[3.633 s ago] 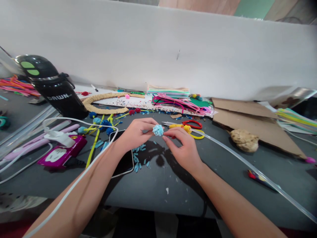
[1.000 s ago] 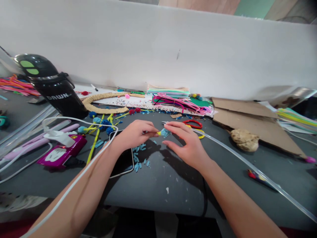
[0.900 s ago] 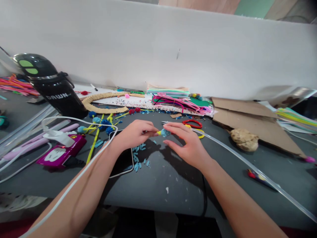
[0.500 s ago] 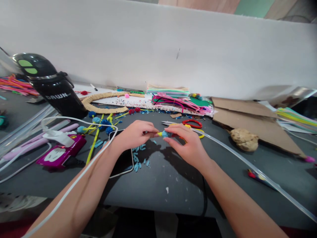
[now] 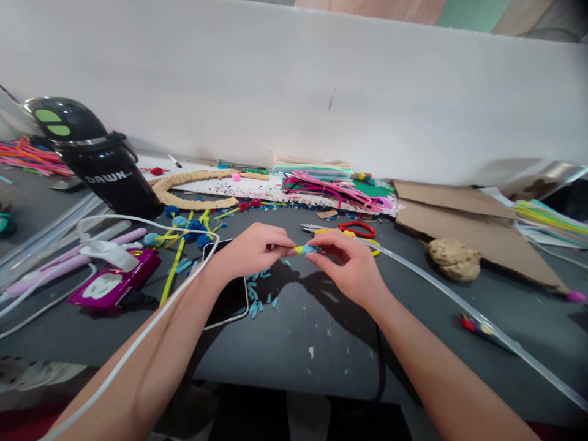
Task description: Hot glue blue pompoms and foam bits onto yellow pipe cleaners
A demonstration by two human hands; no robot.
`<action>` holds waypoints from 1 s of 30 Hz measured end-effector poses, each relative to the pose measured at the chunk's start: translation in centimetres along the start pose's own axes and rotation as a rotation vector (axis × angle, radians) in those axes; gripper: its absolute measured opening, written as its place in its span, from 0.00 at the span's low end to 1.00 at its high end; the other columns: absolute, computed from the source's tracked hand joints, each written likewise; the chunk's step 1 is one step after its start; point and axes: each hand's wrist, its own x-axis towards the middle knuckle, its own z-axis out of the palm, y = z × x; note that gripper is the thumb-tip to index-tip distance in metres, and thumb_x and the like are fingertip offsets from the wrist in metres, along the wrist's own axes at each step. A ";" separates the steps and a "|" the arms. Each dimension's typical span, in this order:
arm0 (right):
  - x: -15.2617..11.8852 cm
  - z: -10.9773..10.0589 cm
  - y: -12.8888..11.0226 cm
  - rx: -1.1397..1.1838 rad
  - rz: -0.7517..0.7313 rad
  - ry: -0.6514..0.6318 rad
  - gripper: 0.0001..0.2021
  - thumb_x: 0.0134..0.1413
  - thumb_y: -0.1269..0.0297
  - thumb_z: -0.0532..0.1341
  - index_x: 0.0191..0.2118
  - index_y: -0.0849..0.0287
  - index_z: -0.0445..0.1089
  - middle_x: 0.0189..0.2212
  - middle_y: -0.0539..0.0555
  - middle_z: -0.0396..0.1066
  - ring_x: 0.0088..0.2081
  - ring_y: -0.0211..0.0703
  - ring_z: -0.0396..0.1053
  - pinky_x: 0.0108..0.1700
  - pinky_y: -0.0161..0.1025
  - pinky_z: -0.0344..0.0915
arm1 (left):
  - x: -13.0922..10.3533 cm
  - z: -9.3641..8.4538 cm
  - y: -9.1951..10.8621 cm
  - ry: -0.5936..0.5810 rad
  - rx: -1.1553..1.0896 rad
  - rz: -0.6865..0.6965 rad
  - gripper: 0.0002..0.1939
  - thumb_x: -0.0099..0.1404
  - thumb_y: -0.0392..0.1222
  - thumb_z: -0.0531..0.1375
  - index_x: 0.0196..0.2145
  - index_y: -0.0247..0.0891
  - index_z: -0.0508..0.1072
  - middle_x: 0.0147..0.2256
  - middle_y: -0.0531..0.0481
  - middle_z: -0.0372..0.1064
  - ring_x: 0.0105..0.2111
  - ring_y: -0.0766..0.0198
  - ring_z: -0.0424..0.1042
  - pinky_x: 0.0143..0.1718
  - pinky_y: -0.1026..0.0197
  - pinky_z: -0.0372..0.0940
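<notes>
A small fuzzy piece (image 5: 307,249), yellow at its left end and light blue at its right, is held between both hands above the dark grey table (image 5: 294,349). My left hand (image 5: 257,250) pinches the yellow end. Thumb and fingers of my right hand (image 5: 346,260) close on the blue end, hiding part of it. Short light blue bits (image 5: 257,300) are scattered below my left hand, beside a phone (image 5: 234,300) partly under my left forearm. Scissors with red handles (image 5: 357,229) and yellow-handled scissors (image 5: 372,247) lie just behind my right hand.
A black bottle (image 5: 103,165) and a magenta device (image 5: 117,282) stand at left, with a white cable crossing my left forearm. Bundled pipe cleaners (image 5: 316,187) lie at the back. Cardboard (image 5: 463,226), a tan lump (image 5: 454,258) and a clear tube (image 5: 450,294) are at right.
My right hand's fingers have shifted slightly on the blue end. My left hand keeps its pinch on the yellow end.
</notes>
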 end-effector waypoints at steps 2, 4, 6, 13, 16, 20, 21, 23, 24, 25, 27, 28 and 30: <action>0.0 0.0 0.1 0.018 0.022 -0.002 0.07 0.54 0.63 0.66 0.40 0.56 0.75 0.40 0.54 0.76 0.41 0.44 0.74 0.43 0.42 0.73 | 0.0 0.0 0.0 -0.003 -0.003 0.002 0.10 0.66 0.37 0.58 0.35 0.36 0.80 0.28 0.51 0.72 0.28 0.69 0.68 0.30 0.67 0.59; 0.1 0.0 0.2 0.042 0.047 -0.002 0.08 0.53 0.63 0.67 0.39 0.57 0.75 0.39 0.54 0.76 0.41 0.43 0.74 0.43 0.41 0.73 | 0.0 0.1 0.0 -0.005 -0.006 0.006 0.10 0.67 0.38 0.58 0.34 0.36 0.80 0.28 0.51 0.72 0.28 0.68 0.68 0.31 0.67 0.59; 0.1 0.1 0.3 0.071 0.073 -0.002 0.08 0.52 0.63 0.68 0.39 0.57 0.75 0.38 0.54 0.76 0.41 0.43 0.74 0.43 0.40 0.73 | 0.1 0.1 0.0 -0.006 -0.010 0.004 0.10 0.67 0.38 0.58 0.34 0.37 0.80 0.28 0.51 0.72 0.28 0.68 0.68 0.31 0.67 0.59; 0.1 -0.2 0.3 0.182 0.164 -0.038 0.11 0.56 0.60 0.65 0.44 0.56 0.75 0.41 0.55 0.76 0.41 0.42 0.75 0.44 0.39 0.74 | 0.0 -0.4 0.5 -0.009 -0.037 -0.042 0.10 0.67 0.39 0.58 0.33 0.35 0.79 0.28 0.52 0.72 0.27 0.70 0.67 0.31 0.68 0.58; 0.1 -0.3 0.2 0.189 0.153 -0.056 0.13 0.54 0.61 0.66 0.46 0.56 0.74 0.44 0.55 0.75 0.44 0.43 0.74 0.48 0.40 0.73 | 0.0 -0.5 0.8 -0.005 -0.045 -0.056 0.10 0.67 0.39 0.59 0.32 0.34 0.78 0.27 0.52 0.72 0.27 0.71 0.67 0.30 0.68 0.58; -0.1 -0.1 0.2 0.163 0.126 -0.048 0.16 0.51 0.64 0.68 0.47 0.56 0.74 0.45 0.55 0.75 0.44 0.44 0.74 0.49 0.42 0.72 | 0.0 -0.5 0.9 0.006 -0.050 -0.054 0.09 0.66 0.38 0.59 0.31 0.34 0.78 0.27 0.52 0.72 0.27 0.70 0.67 0.30 0.68 0.58; -0.2 -0.1 0.2 0.160 0.132 -0.044 0.16 0.51 0.64 0.68 0.47 0.56 0.74 0.45 0.55 0.75 0.43 0.44 0.74 0.49 0.42 0.73 | 0.0 -0.4 0.9 0.006 -0.052 -0.054 0.09 0.66 0.38 0.59 0.31 0.34 0.78 0.27 0.52 0.72 0.27 0.70 0.67 0.30 0.68 0.58; -0.2 0.0 0.3 0.160 0.147 -0.035 0.16 0.51 0.64 0.68 0.47 0.56 0.74 0.44 0.55 0.76 0.42 0.44 0.75 0.48 0.42 0.73 | 0.0 -0.4 0.9 0.003 -0.055 -0.052 0.09 0.65 0.38 0.60 0.31 0.34 0.79 0.27 0.52 0.72 0.27 0.71 0.67 0.30 0.68 0.58; -0.2 0.0 0.3 0.161 0.155 -0.032 0.15 0.51 0.64 0.68 0.46 0.56 0.74 0.43 0.55 0.76 0.42 0.44 0.75 0.47 0.42 0.73 | 0.0 -0.4 0.9 0.002 -0.057 -0.050 0.09 0.65 0.38 0.60 0.31 0.34 0.79 0.27 0.52 0.72 0.27 0.71 0.67 0.30 0.68 0.58; -0.2 0.1 0.3 0.164 0.164 -0.030 0.15 0.51 0.63 0.68 0.46 0.57 0.75 0.43 0.55 0.76 0.41 0.44 0.75 0.46 0.41 0.74 | 0.0 -0.4 0.9 0.002 -0.059 -0.045 0.09 0.65 0.38 0.60 0.31 0.34 0.79 0.27 0.52 0.72 0.26 0.71 0.67 0.30 0.68 0.58; -0.2 0.1 0.4 0.175 0.182 -0.028 0.13 0.52 0.63 0.67 0.45 0.57 0.75 0.42 0.55 0.77 0.41 0.43 0.75 0.44 0.40 0.74 | 0.0 -0.4 0.9 0.004 -0.063 -0.035 0.09 0.66 0.38 0.60 0.32 0.34 0.79 0.26 0.52 0.72 0.26 0.71 0.67 0.30 0.68 0.58; -0.1 0.1 0.4 0.181 0.189 -0.028 0.13 0.52 0.63 0.67 0.45 0.57 0.75 0.41 0.55 0.77 0.40 0.43 0.75 0.44 0.39 0.74 | 0.0 -0.4 0.9 0.005 -0.066 -0.031 0.09 0.66 0.39 0.60 0.32 0.34 0.79 0.26 0.52 0.72 0.26 0.71 0.67 0.30 0.68 0.58; 0.0 0.1 0.3 0.186 0.201 -0.025 0.12 0.52 0.64 0.67 0.44 0.58 0.76 0.40 0.54 0.77 0.38 0.42 0.76 0.42 0.38 0.74 | 0.0 -0.4 0.8 0.007 -0.069 -0.026 0.10 0.66 0.39 0.60 0.32 0.34 0.79 0.26 0.52 0.72 0.26 0.71 0.66 0.30 0.68 0.58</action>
